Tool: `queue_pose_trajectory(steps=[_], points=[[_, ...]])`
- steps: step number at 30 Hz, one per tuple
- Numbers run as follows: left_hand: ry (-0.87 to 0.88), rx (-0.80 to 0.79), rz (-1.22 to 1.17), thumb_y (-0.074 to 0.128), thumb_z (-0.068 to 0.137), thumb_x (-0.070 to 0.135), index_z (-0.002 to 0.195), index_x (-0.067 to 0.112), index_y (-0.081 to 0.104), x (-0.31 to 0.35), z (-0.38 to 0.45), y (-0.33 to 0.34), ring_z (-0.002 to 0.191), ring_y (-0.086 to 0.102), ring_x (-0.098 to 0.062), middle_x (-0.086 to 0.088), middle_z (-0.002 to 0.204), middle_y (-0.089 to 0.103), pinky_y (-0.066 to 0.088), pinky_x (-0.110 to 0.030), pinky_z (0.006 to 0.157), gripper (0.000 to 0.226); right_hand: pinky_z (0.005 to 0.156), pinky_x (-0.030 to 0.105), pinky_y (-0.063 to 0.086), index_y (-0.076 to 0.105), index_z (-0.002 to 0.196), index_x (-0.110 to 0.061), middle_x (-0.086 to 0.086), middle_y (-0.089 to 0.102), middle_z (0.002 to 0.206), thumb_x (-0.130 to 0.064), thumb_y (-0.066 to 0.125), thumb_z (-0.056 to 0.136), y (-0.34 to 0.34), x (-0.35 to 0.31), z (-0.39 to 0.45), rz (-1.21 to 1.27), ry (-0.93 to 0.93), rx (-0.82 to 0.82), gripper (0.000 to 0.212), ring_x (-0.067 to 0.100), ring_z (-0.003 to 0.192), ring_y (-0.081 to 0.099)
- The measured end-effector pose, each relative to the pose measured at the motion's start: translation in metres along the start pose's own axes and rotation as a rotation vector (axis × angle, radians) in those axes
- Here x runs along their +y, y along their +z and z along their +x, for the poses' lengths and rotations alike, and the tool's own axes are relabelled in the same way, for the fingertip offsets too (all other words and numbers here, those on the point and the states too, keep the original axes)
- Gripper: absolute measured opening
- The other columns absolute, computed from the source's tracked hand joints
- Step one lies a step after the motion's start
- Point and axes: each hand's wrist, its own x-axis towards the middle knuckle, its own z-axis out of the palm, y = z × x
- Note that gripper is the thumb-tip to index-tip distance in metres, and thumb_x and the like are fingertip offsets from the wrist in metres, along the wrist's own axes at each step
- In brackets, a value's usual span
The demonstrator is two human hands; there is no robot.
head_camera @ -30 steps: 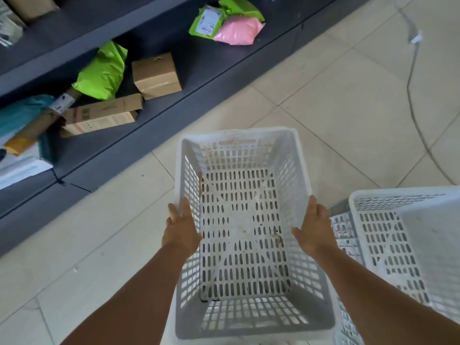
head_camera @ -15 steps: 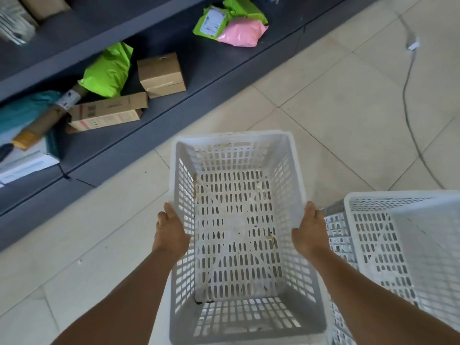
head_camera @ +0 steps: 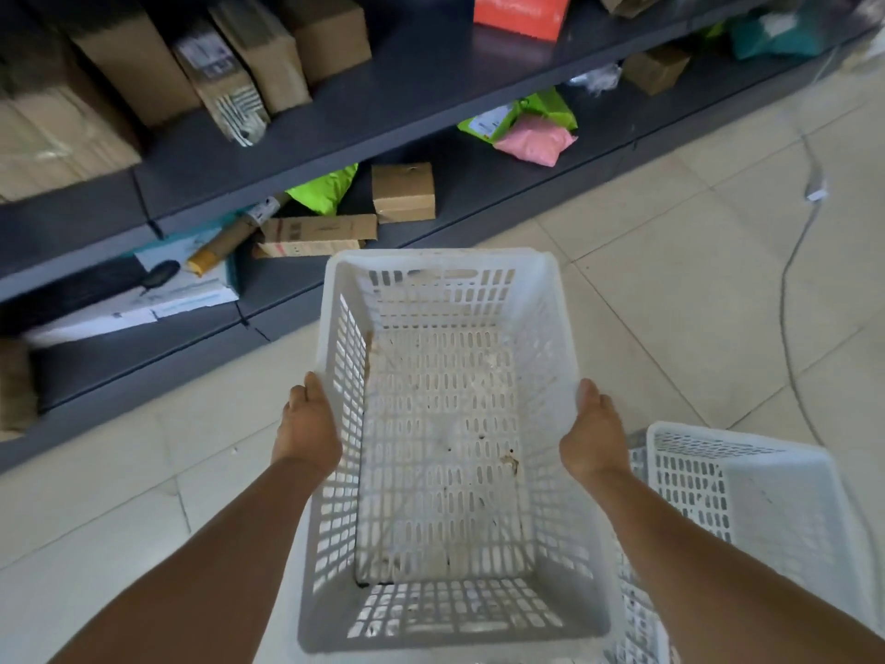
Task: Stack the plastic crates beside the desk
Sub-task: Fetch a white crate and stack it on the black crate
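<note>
White plastic crate — open side up, long axis running away from the person toward the grey shelving, held above the tiled floor. Left hand and right hand clasp its long rims; fingers hidden. Second crate just right.

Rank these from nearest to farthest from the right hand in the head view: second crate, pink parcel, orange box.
From the right hand:
1. Second crate, just to its right on the floor.
2. Pink parcel, lower shelf ahead.
3. Orange box, upper shelf, farthest.
</note>
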Motion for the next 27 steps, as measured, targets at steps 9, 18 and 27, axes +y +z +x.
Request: queue_pose_trajectory(steps=[9,18,27], points=[[-0.147,0.195,-0.245,0.041,0.079,-0.017,0.148,0.015,0.015,-0.044,-0.088,-0.101,0.114,0.051,-0.035,-0.018,0.133,0.04,0.046,-0.039,0.093,0.081,0.1,0.041,0.045,0.013,0.152,-0.017,0.014,0.037,0.138,0.008,0.049,0.083,-0.059,-0.079,-0.059,0.014,-0.259,-0.031,0.081,0.033,0.122,0.045],[-0.426,0.447,-0.555,0.042,0.076,-0.02,0.141,0.007,0.035,-0.121,-0.203,-0.155,0.116,0.05,-0.035,-0.019,0.136,0.044,0.045,-0.034,0.089,0.07,0.085,0.035,0.05,0.048,0.13,-0.02,0.008,0.053,0.122,0.008,0.04,0.082,-0.082,-0.162,-0.129,0.168,-0.538,-0.141,0.056,0.026,0.101,0.056],[-0.689,0.695,-0.975,0.049,0.076,-0.018,0.139,0.01,0.042,-0.228,-0.314,-0.179,0.099,0.062,-0.038,-0.018,0.124,0.059,0.057,-0.046,0.079,0.07,0.054,0.022,0.044,0.056,0.125,-0.024,-0.001,0.066,0.111,0.004,0.046,0.083,-0.057,-0.258,-0.234,0.279,-0.687,-0.34,0.051,0.019,0.083,0.062]])
